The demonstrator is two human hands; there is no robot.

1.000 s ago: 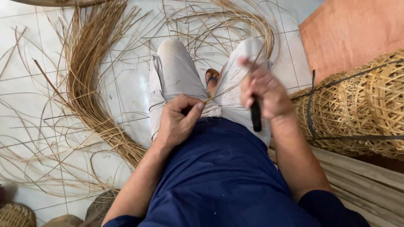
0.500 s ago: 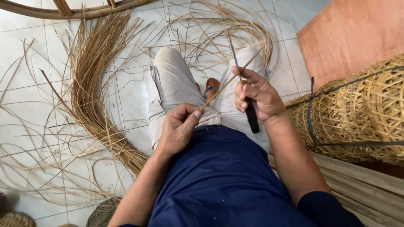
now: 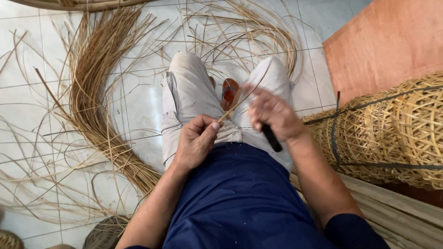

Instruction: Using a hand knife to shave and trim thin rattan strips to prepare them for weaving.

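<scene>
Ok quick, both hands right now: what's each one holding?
Left hand: closed, pinching the near end of a thin cane strip.
Right hand: closed around a black-handled tool, touching the same strip.

Over the last second the right hand (image 3: 272, 115) has lifted from the lap, where it rested just beside the left, to sit higher over the right knee, and the black-handled tool (image 3: 271, 137) in its grip has gone from pointing nearly straight down to slanting down toward the right. The left hand (image 3: 196, 140) has turned from lying flat against the thigh to a thumb-and-finger pinch on a thin cane strip (image 3: 235, 105), which now stretches taut between the two hands, rising up to the right. The view has also tipped slightly lower and nearer.
</scene>
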